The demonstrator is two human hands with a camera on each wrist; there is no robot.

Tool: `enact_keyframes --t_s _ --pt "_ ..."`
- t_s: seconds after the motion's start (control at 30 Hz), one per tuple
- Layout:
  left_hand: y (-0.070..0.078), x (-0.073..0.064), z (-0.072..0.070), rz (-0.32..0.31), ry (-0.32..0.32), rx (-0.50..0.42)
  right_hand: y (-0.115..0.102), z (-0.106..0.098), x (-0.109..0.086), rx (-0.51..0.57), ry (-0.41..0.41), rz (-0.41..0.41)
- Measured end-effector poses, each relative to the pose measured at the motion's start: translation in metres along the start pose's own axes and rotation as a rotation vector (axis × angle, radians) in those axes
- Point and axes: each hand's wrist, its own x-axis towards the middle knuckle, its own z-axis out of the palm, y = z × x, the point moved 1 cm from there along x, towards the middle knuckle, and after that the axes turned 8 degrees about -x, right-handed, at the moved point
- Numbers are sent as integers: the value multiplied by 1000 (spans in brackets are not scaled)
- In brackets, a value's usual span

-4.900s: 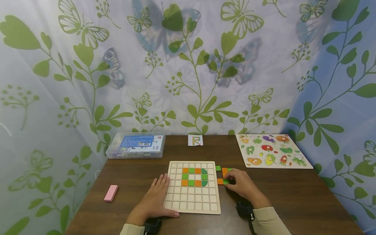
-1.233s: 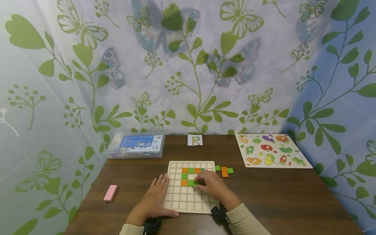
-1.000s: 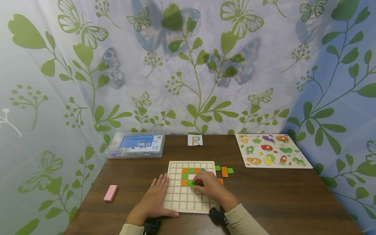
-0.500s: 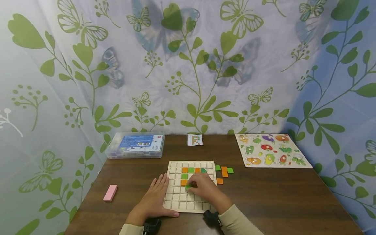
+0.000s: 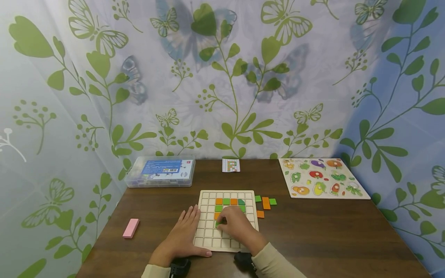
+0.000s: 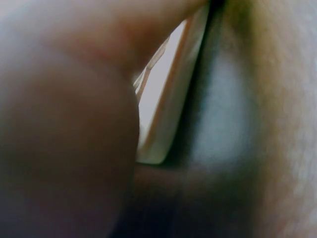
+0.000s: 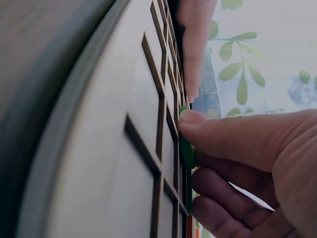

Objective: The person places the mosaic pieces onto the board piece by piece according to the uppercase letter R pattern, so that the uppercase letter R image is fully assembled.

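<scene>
A wooden grid board (image 5: 207,233) lies on the table, with orange, green and rounded dark green tiles (image 5: 241,202) set in its upper cells. My left hand (image 5: 184,233) rests along the board's left edge, fingers straight and thumb spread at the near corner. Over the board's middle, my right hand (image 5: 238,224) pinches a green tile (image 7: 186,148) between thumb and fingers, just below an orange tile (image 5: 217,216). In the right wrist view the held tile stands tilted at the grid. My right hand hides some placed tiles. Skin fills most of the left wrist view, beside the board's edge.
Right of the board lie loose green and orange tiles (image 5: 265,203). A pattern card (image 5: 231,165) sits at the back, between a clear plastic case (image 5: 160,172) and a vegetable puzzle board (image 5: 325,178). A pink block (image 5: 131,228) lies at the left.
From the loose tiles on the right, my right hand has come over the board with a green tile. Lately it has shifted left and slightly nearer. My left hand stays put.
</scene>
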Motion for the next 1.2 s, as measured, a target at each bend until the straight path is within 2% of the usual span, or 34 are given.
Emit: enact_keyframes --t_s 0.2,0.67,1.2 --pt "0 0 0 -11 -14 -1 -2 1 0 31 7 42" --pt "1 0 -2 -17 -16 2 -2 4 2 36 -13 45" --pt "0 0 -1 -17 -19 -1 0 2 -3 58 4 50"
